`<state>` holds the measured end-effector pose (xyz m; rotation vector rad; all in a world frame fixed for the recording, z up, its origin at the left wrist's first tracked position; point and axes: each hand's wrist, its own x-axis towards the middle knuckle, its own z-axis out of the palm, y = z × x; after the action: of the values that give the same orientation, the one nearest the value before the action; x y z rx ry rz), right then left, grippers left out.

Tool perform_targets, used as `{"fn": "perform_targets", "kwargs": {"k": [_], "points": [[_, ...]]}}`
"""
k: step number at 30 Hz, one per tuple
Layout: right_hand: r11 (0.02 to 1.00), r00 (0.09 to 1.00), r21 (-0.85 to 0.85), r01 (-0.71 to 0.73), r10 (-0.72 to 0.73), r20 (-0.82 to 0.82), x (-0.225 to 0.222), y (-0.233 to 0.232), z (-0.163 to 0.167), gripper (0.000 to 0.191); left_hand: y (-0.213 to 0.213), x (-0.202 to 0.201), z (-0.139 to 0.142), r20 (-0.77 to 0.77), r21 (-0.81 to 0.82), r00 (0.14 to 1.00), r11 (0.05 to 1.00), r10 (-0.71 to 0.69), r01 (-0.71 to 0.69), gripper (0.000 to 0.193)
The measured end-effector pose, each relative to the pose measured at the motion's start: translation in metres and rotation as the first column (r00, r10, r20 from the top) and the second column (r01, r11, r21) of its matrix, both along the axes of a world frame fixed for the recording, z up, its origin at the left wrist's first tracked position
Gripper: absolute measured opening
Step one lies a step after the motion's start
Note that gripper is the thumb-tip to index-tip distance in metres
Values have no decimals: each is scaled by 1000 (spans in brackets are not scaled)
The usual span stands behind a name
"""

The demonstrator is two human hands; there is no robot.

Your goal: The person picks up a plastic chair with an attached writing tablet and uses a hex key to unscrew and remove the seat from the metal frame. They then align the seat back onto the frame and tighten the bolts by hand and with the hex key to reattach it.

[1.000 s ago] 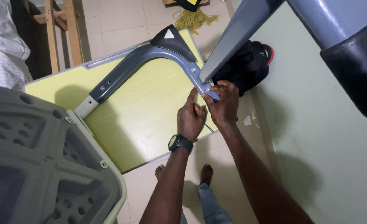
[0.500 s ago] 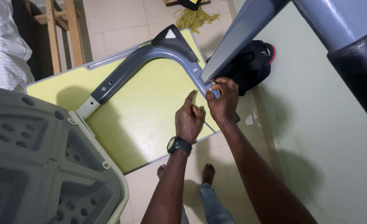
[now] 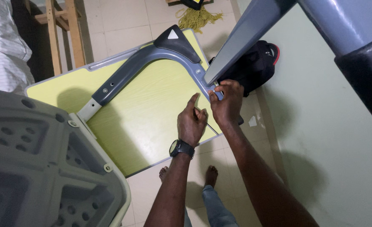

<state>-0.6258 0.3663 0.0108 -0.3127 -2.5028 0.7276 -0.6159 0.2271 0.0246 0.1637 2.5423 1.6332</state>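
Little has changed over the last second: both hands are kept at the same joint, just right of the middle of the frame, and only small shifts of the fingers can be made out. The right hand (image 3: 227, 103) is closed around the lower end of the curved grey bracket (image 3: 152, 63), where that bracket meets the long grey bar (image 3: 253, 29) running to the upper right. The left hand (image 3: 191, 122), with a black wristwatch (image 3: 181, 148) on its wrist, is held just beside it; a thin metal tool (image 3: 209, 126) appears to be pinched in its fingers, though how the tool is gripped cannot be told clearly. Compared with the earlier views, the left forefinger is now raised a little higher toward the joint.

The bracket lies across the yellow-green board (image 3: 152, 113), which fills the middle of the frame. A grey moulded plastic part (image 3: 39, 168) takes up the lower left, a black bag (image 3: 257, 67) lies on the tiled floor at upper right, and bare feet are seen below the board. From so small a change it is judged that work on the joint is still under way, not finished.
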Motion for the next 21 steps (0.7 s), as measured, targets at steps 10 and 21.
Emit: {"fn": "perform_targets", "kwargs": {"k": [10,21], "points": [[999,999,-25,44,-43,33,3,-1,0,27,-1,0,-2,-20,-6,1000,1000,-9,9,58],[1000,1000,21,16,-16,5,0,-2,7,30,-2,3,-1,-28,-17,999,1000,-20,20,57]]}}
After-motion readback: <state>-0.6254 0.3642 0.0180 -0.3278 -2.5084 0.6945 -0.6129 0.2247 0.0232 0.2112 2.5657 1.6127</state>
